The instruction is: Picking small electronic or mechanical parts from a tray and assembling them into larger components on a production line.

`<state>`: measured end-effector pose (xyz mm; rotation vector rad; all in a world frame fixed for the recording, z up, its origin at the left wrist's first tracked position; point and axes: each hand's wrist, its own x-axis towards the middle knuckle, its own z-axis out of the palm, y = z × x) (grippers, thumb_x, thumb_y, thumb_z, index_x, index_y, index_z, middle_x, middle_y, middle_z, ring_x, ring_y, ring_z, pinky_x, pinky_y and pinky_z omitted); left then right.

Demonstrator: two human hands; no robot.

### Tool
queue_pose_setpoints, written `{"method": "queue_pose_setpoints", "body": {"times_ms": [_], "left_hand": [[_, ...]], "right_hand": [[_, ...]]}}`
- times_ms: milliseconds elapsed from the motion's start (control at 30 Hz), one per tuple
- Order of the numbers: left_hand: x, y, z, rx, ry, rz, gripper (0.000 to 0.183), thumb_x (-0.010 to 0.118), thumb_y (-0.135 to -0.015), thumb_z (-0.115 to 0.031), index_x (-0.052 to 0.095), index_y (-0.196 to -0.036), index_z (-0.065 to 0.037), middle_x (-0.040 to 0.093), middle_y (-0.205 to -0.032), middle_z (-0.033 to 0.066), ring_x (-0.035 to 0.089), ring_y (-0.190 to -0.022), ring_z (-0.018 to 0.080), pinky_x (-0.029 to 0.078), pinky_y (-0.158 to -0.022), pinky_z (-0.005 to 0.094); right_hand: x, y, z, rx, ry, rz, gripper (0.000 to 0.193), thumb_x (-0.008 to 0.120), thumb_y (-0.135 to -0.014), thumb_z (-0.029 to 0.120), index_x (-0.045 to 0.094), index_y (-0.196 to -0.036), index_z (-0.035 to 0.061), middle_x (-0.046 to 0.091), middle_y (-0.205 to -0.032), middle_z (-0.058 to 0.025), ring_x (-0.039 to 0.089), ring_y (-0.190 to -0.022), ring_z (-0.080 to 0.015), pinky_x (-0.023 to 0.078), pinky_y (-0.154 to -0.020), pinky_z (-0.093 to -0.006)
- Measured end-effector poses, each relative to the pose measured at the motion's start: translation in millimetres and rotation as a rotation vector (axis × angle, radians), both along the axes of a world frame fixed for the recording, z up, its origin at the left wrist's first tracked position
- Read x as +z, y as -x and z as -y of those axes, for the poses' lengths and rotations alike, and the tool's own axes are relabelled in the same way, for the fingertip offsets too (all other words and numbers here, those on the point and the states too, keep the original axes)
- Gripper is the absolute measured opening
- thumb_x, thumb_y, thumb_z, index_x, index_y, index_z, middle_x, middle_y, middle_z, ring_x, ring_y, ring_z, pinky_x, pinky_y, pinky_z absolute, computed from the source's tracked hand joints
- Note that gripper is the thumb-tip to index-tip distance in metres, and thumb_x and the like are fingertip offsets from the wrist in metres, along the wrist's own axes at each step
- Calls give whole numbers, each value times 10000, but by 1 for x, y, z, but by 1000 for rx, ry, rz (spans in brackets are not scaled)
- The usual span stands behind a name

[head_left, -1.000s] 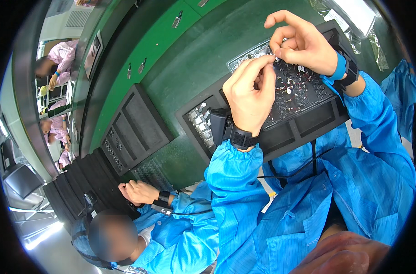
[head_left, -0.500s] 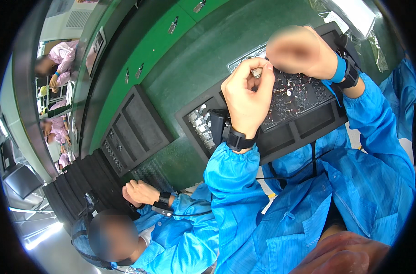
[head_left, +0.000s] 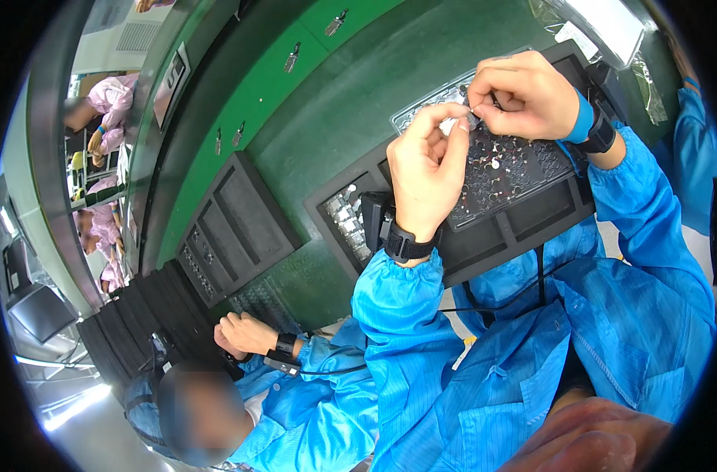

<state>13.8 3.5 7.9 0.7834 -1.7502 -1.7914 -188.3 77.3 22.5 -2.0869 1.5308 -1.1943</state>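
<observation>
Over a black foam tray (head_left: 472, 256), both of my hands meet with fingertips almost touching. My left hand (head_left: 425, 173) is closed in a pinch round a small pale, silvery part (head_left: 448, 125), mostly hidden by the fingers. Thumb and forefinger of my right hand (head_left: 527, 98) pinch together at the same spot; whatever they hold is too small to make out. Beneath the hands lies a clear plastic tray (head_left: 523, 193) of many small dark pieces with thin wires. A compartment near my left wrist holds several silvery metal parts (head_left: 346, 211).
A second black foam tray (head_left: 236, 216) lies to the left, with stacked black trays (head_left: 142, 318) behind a co-worker's hands (head_left: 244, 334). Small metal parts (head_left: 292, 57) rest on the green surface. A clear plastic bag (head_left: 649, 94) lies at the far right.
My right hand has turned and its fingertips have come to my left fingertips. The left hand has stayed nearly in place, still pinching the silvery part.
</observation>
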Motion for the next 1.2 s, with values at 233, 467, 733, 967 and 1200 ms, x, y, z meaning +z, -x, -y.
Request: {"method": "queue_pose_setpoints", "body": {"times_ms": [233, 467, 733, 967, 1200], "left_hand": [[0, 4, -1, 75, -14, -57, 182, 690, -943, 39, 634, -1116, 55, 734, -953, 79, 643, -818, 41, 537, -703, 195], [0, 3, -2, 105, -13, -81, 175, 694, -946, 32, 641, -1111, 51, 732, -942, 74, 640, -805, 35, 532, -688, 191], [0, 4, -2, 122, 73, -73, 173, 698, -940, 35, 646, -1104, 54, 732, -939, 74, 643, -798, 37, 532, -682, 190], [3, 3, -1, 104, -58, -94, 175, 696, -939, 39, 645, -1105, 54, 733, -945, 78, 647, -809, 37, 532, -684, 188], [-2, 2, -1, 104, 21, -77, 173, 692, -941, 42, 647, -1108, 54, 738, -937, 83, 647, -793, 38, 538, -677, 193]], "right_hand": [[1, 1, 2, -74, -64, 88, 94, 699, -796, 64, 676, -876, 20, 590, -686, -54, 449, -474, -143, 371, -468, -299], [1, -1, 0, -90, -100, 96, 77, 698, -799, 64, 677, -861, 23, 596, -691, -54, 444, -476, -137, 368, -469, -299], [-2, -1, 2, -84, -69, 79, 91, 700, -800, 56, 674, -882, 26, 608, -721, -42, 433, -490, -133, 366, -473, -298], [-1, -2, 2, -85, -53, 79, 86, 701, -798, 56, 669, -874, 31, 606, -725, -38, 432, -500, -132, 367, -481, -295], [-3, -2, 3, -86, -85, 99, 77, 704, -806, 65, 673, -866, 31, 607, -716, -38, 435, -503, -132, 367, -483, -295]]}}
